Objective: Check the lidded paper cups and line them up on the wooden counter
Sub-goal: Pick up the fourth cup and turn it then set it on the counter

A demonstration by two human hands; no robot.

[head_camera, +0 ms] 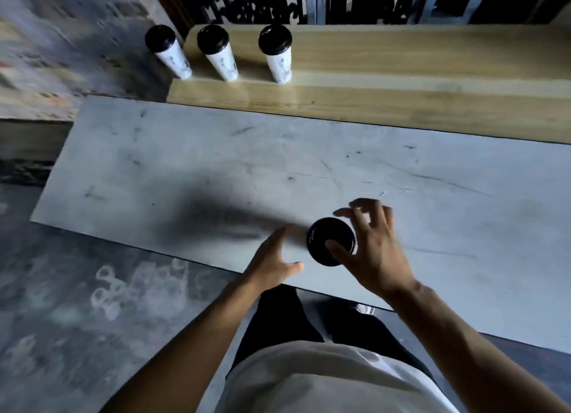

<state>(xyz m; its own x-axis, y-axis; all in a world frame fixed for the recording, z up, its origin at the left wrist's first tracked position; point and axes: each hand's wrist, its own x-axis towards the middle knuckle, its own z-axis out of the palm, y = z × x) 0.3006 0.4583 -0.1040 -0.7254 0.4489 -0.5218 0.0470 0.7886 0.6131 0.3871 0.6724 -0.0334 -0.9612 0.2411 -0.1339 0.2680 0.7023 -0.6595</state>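
Note:
Three white paper cups with black lids stand in a row on the wooden counter [401,72] at the back left: one cup [168,51] at its left end, a second [217,52] and a third [276,52] to its right. A fourth cup, seen from above as a black lid [327,238], stands on the grey table [216,171] near its front edge. My right hand [367,245] is around the lid, thumb on its top and fingers spread over its far side. My left hand [273,258] is just left of the cup, fingers straight, apart from it.
The wooden counter runs behind the grey table and its right part is bare. Dark patterned panels [278,1] rise behind the counter. A concrete floor [77,304] lies to the left and below. My own body and legs are against the table's front edge.

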